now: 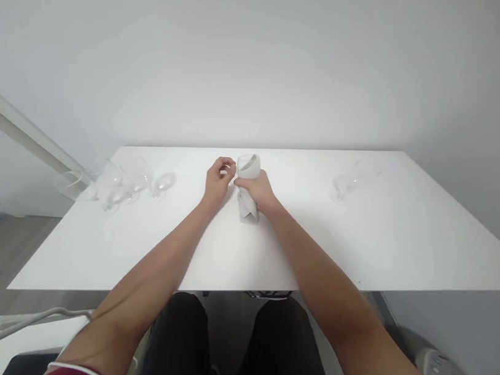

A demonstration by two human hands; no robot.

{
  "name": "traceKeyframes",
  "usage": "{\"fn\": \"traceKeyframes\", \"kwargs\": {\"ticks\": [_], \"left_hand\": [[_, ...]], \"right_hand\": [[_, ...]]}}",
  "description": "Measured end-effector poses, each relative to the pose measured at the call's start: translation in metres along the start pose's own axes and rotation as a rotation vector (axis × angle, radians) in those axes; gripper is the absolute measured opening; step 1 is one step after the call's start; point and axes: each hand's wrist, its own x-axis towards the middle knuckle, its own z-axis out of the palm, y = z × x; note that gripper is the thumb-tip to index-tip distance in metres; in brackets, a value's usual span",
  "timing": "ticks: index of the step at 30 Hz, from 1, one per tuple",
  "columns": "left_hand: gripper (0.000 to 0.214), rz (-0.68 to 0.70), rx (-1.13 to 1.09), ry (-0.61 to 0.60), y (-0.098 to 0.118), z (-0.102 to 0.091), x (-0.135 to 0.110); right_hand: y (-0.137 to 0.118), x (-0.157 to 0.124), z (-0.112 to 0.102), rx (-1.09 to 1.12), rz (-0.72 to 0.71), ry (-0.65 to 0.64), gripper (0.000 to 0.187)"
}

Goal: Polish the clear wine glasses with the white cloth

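Note:
Near the middle of the table, my right hand (pixel 256 190) is closed around a clear drinking glass (pixel 243 163) and a white cloth (pixel 248 209). Part of the cloth shows at the glass's bowl, and the rest hangs below my fingers. My grip hides the lower part of the glass. Just to the left is my left hand (pixel 219 178), its thumb and fingers curled together into a ring. Those fingertips are close to the glass's left side; whether they pinch anything is too small to make out.
Several clear stemmed glasses (pixel 115 184) stand grouped at the left of the white table (pixel 239 266). One more stemmed glass (pixel 348 181) stands on the right side. Behind the table rises a plain wall (pixel 268 60). A pale cable (pixel 16 325) runs past my left arm.

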Motion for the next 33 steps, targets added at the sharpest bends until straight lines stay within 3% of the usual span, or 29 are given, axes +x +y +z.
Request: {"fn": "traceKeyframes", "kwargs": {"ticks": [3,7,16,22,24,29,31,33], "left_hand": [[0.035,-0.002,-0.155,-0.088,0.0,0.003,-0.001],[0.039,-0.027,-0.267,-0.179,0.001,0.004,-0.002],[0.051,0.02,-0.292,-0.244,0.008,0.004,-0.004],[0.058,0.042,-0.345,-0.342,0.019,0.006,-0.009],[0.059,0.044,-0.343,-0.344,0.02,0.006,-0.01],[0.065,-0.034,-0.39,-0.395,0.016,0.002,-0.009],[0.07,-0.055,-0.426,-0.383,0.015,0.002,-0.009],[0.076,-0.04,-0.463,-0.34,0.015,0.003,-0.008]], "right_hand": [[0.0,0.002,-0.002,-0.156,-0.032,0.0,0.028],[-0.002,0.004,-0.005,-0.204,-0.003,0.005,0.028],[-0.006,0.003,-0.008,-0.333,-0.074,0.005,0.03],[-0.008,-0.001,-0.004,-0.498,-0.181,-0.013,0.018],[-0.009,-0.004,-0.002,-0.491,-0.192,-0.074,0.018],[-0.008,-0.01,0.005,-0.138,-0.076,-0.367,0.039],[-0.007,-0.01,0.007,-0.131,-0.101,-0.305,0.038],[-0.008,-0.009,0.008,-0.154,-0.164,-0.117,0.033]]}}
